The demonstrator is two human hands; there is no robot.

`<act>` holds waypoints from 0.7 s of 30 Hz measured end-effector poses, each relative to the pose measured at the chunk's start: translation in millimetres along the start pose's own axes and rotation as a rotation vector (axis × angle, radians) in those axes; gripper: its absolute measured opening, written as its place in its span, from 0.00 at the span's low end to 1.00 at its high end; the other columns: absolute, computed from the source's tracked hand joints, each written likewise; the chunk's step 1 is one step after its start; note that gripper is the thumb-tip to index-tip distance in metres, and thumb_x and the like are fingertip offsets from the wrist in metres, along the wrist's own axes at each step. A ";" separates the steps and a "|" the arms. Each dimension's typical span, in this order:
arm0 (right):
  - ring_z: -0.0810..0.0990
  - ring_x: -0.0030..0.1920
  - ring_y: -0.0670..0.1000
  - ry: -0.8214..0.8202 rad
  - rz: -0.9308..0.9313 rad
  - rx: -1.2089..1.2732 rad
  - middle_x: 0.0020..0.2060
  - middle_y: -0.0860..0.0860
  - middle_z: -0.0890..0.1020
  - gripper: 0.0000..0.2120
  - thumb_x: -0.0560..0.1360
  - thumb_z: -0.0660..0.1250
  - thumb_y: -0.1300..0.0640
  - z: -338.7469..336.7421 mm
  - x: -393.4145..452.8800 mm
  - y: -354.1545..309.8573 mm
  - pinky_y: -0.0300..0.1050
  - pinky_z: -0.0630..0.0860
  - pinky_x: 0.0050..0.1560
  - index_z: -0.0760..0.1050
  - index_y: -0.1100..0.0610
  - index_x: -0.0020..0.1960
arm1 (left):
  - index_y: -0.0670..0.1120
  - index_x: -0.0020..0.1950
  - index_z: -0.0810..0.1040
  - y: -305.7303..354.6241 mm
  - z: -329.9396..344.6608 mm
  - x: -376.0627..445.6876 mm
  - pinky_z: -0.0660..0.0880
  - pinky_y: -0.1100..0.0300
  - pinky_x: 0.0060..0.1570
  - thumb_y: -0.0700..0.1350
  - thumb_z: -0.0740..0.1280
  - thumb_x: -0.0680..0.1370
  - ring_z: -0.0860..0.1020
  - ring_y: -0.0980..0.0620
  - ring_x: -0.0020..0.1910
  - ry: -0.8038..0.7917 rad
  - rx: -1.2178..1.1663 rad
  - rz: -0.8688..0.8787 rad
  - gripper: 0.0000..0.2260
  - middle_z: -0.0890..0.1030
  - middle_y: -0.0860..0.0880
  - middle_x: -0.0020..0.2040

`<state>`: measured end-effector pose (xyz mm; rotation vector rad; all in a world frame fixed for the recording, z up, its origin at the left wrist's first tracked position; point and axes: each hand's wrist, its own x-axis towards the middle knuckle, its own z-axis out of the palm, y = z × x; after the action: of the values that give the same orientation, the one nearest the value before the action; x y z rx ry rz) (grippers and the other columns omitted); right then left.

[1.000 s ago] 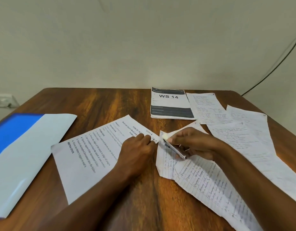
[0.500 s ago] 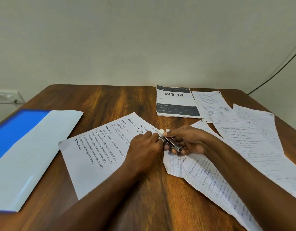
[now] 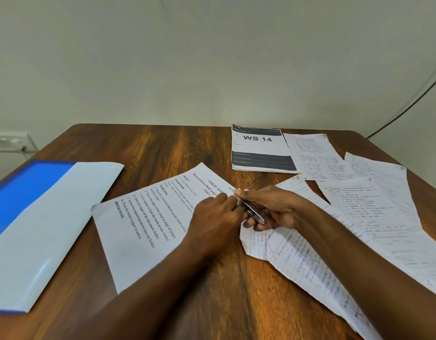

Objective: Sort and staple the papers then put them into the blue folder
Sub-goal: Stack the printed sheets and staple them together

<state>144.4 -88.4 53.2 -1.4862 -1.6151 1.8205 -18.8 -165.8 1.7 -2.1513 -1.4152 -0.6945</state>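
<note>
Two hands meet at the printed sheet's (image 3: 148, 224) near corner: the left hand (image 3: 215, 218) pins it flat on the worktop (image 3: 150, 148), the right hand (image 3: 273, 207) is clamped round a small metal stapler (image 3: 255, 212). Beside them, left, lies the blue folder (image 3: 35, 217), glossy.

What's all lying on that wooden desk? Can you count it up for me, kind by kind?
Printed sheets: 2, the typed task sheet and the WS 14 sheet
Handwritten sheets: at least 4, overlapping on the right, so the exact count is unclear
Folder: 1, blue folder
Stapler: 1, in the right hand
Total: at least 8
</note>
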 end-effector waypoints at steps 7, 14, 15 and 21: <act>0.83 0.37 0.53 -0.027 0.052 0.070 0.44 0.60 0.86 0.25 0.73 0.77 0.43 -6.8 3.9 7.0 0.44 0.80 0.33 0.81 0.63 0.58 | 0.43 0.40 0.83 3.1 2.4 1.2 0.65 0.59 0.30 0.42 0.82 0.69 0.79 0.46 0.33 -0.052 -0.003 -0.020 0.09 0.81 0.46 0.35; 0.83 0.35 0.52 -0.002 0.072 0.083 0.42 0.60 0.86 0.17 0.77 0.74 0.48 -0.8 4.0 3.6 0.43 0.80 0.32 0.80 0.63 0.54 | 0.44 0.39 0.82 1.3 -1.0 0.0 0.60 0.58 0.32 0.43 0.81 0.70 0.78 0.47 0.32 -0.081 0.046 -0.026 0.08 0.80 0.47 0.34; 0.83 0.34 0.53 0.001 0.073 0.086 0.42 0.60 0.86 0.17 0.77 0.74 0.49 -0.6 3.7 3.9 0.43 0.80 0.31 0.80 0.63 0.54 | 0.45 0.38 0.82 1.5 -1.7 0.3 0.60 0.58 0.32 0.43 0.81 0.70 0.78 0.47 0.32 -0.087 0.053 -0.030 0.09 0.80 0.47 0.34; 0.81 0.32 0.53 0.003 0.081 0.099 0.40 0.61 0.84 0.16 0.79 0.72 0.52 -1.3 4.2 5.1 0.42 0.78 0.28 0.78 0.65 0.56 | 0.45 0.32 0.78 5.1 -4.5 0.7 0.57 0.59 0.31 0.44 0.82 0.67 0.75 0.47 0.29 -0.109 0.079 -0.094 0.13 0.77 0.47 0.30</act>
<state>145.7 -86.2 47.0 -1.5307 -1.4600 1.9108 -14.5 -170.0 5.0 -2.1007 -1.5820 -0.5529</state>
